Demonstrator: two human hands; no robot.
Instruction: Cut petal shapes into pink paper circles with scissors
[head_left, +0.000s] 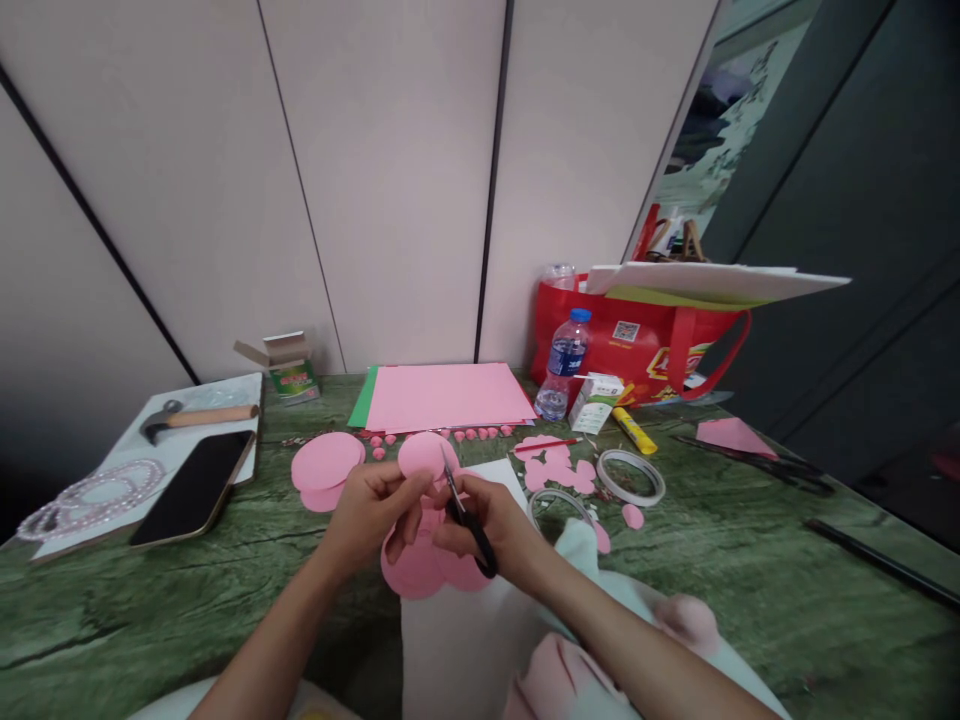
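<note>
A round pink paper piece point(427, 455) is pinched in my left hand point(379, 510), near the middle of the view. My right hand point(487, 520) holds small black-handled scissors point(474, 528), their blades pointing up at the right edge of that piece. Below both hands, larger pink paper circles point(420, 572) lie overlapping on a white sheet point(450, 640). To the left of my left hand, more round pink pieces point(328, 465) are stacked on the table. Pink paper scraps point(551, 468) are spread to the right of my right hand.
Pink sheets point(450, 395) lie at the back, with small pink rolls before them. A hammer point(202, 416) and phone point(196, 488) are left. At right stand a bottle point(564, 365), small carton point(596, 402) and red bag point(630, 335), near tape rolls point(631, 478) and large scissors point(795, 472).
</note>
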